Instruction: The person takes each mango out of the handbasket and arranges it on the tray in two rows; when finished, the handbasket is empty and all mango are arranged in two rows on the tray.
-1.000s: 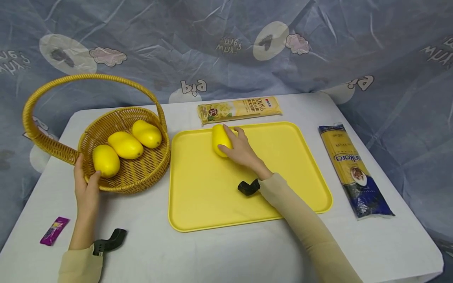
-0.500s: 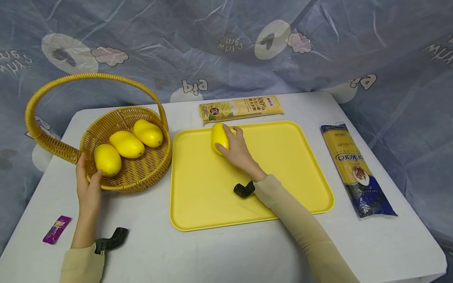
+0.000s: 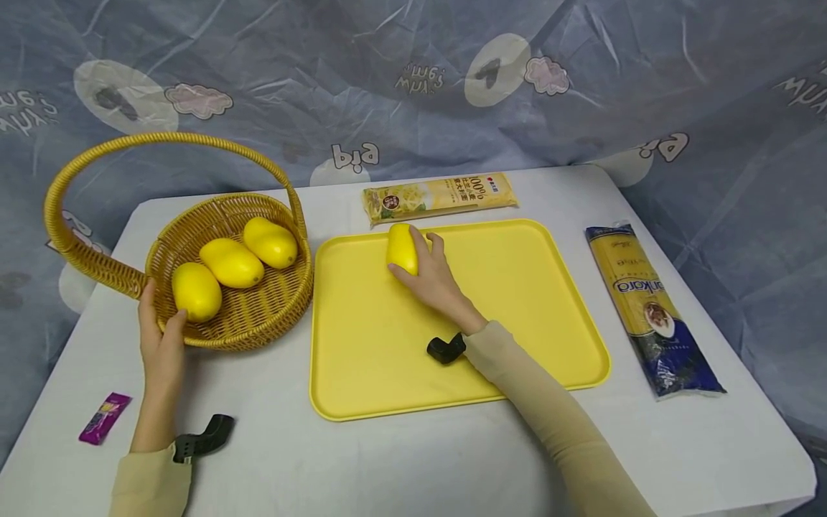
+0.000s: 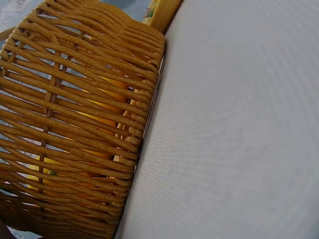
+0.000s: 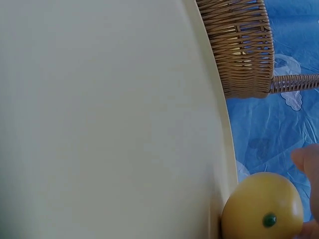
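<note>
In the head view, the left hand (image 3: pixel 161 345) grips the near left rim of a wicker basket (image 3: pixel 258 334), thumb inside beside a yellow fruit (image 3: pixel 197 292). Two more yellow fruits (image 3: pixel 231 263) lie in the basket. My right hand (image 3: pixel 434 276) holds a yellow fruit (image 3: pixel 401 248) at the far left part of a yellow tray (image 3: pixel 388 359), thumb on its near side. In the right wrist view that fruit (image 5: pixel 261 206) shows a green tip, next to the tray's edge. The left wrist view shows the basket's woven side (image 4: pixel 75 114); fingers there are mostly hidden.
Behind the tray lies a yellow noodle packet (image 3: pixel 439 199). A blue and gold pasta packet (image 3: pixel 652 309) lies to its right. A small purple packet (image 3: pixel 105 418) is at the left, near the left forearm. The basket's tall handle (image 3: pixel 174 138) arches up at the back left.
My right hand and its fruit have shifted very slightly toward the far edge of the tray. The left hand keeps its grip on the basket rim.
</note>
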`<action>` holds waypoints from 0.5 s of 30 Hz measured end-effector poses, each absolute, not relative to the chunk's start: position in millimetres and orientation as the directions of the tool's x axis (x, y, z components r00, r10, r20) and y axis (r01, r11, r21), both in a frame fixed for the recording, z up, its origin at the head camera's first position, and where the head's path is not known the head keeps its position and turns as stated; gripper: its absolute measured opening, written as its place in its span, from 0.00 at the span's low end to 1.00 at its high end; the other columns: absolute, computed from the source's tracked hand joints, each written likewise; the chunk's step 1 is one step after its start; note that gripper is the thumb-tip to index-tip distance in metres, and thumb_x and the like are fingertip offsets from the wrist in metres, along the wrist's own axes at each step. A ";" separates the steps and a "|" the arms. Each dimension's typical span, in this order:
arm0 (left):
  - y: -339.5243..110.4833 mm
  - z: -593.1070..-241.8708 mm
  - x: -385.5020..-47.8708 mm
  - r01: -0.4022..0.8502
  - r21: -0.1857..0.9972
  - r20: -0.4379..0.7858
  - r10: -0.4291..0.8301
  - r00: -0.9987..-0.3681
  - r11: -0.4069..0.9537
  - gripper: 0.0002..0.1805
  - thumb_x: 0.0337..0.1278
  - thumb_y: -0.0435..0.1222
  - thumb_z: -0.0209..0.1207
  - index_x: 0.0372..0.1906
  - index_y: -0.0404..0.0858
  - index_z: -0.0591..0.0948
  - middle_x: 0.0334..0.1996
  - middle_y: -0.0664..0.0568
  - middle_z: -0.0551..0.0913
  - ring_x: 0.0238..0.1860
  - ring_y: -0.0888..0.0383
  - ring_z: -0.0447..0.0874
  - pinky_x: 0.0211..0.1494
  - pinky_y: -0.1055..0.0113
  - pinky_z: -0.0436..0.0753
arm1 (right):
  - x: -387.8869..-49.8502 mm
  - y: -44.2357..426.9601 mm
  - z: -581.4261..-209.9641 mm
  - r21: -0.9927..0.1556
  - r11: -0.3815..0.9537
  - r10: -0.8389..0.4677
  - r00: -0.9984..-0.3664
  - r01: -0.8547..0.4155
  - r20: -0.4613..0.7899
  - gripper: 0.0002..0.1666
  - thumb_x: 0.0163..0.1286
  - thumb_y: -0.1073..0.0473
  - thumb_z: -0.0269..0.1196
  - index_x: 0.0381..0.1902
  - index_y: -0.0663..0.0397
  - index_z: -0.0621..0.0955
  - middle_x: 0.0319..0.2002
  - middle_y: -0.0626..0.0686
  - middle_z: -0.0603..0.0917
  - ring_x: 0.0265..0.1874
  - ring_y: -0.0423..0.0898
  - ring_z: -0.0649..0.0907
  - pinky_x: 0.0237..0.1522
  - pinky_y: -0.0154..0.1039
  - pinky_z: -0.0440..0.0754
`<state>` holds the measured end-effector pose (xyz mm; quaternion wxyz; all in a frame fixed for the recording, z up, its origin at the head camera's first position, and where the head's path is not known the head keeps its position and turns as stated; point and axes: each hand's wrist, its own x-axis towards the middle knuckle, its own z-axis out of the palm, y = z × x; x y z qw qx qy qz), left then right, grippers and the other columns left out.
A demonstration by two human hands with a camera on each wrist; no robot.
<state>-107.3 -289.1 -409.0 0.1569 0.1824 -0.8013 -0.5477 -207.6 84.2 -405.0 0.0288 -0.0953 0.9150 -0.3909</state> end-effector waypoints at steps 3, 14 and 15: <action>-289.0 -409.1 -107.4 -0.116 0.937 0.053 -0.464 -0.884 0.328 0.33 0.65 0.38 0.38 0.74 0.55 0.48 0.75 0.62 0.44 0.76 0.67 0.38 0.78 0.69 0.39 | -206.9 85.8 -403.3 -0.714 0.685 -0.202 -0.979 -0.147 0.008 0.48 0.64 0.40 0.57 0.74 0.41 0.48 0.70 0.64 0.47 0.50 0.58 0.74 0.44 0.48 0.77; -289.9 -408.4 -109.1 -0.127 0.941 0.035 -0.465 -0.885 0.314 0.33 0.65 0.38 0.38 0.74 0.53 0.47 0.76 0.59 0.43 0.76 0.64 0.37 0.78 0.68 0.38 | -204.1 93.8 -400.2 -0.702 0.697 -0.219 -0.976 -0.149 -0.011 0.49 0.64 0.41 0.57 0.75 0.41 0.47 0.69 0.65 0.52 0.53 0.59 0.73 0.49 0.51 0.76; -290.0 -408.5 -109.1 -0.127 0.941 0.034 -0.464 -0.885 0.313 0.33 0.65 0.38 0.38 0.74 0.53 0.47 0.76 0.59 0.43 0.76 0.64 0.37 0.78 0.68 0.38 | -203.8 94.6 -400.1 -0.700 0.698 -0.220 -0.975 -0.150 -0.010 0.49 0.64 0.40 0.57 0.75 0.41 0.47 0.69 0.65 0.52 0.53 0.59 0.73 0.49 0.51 0.76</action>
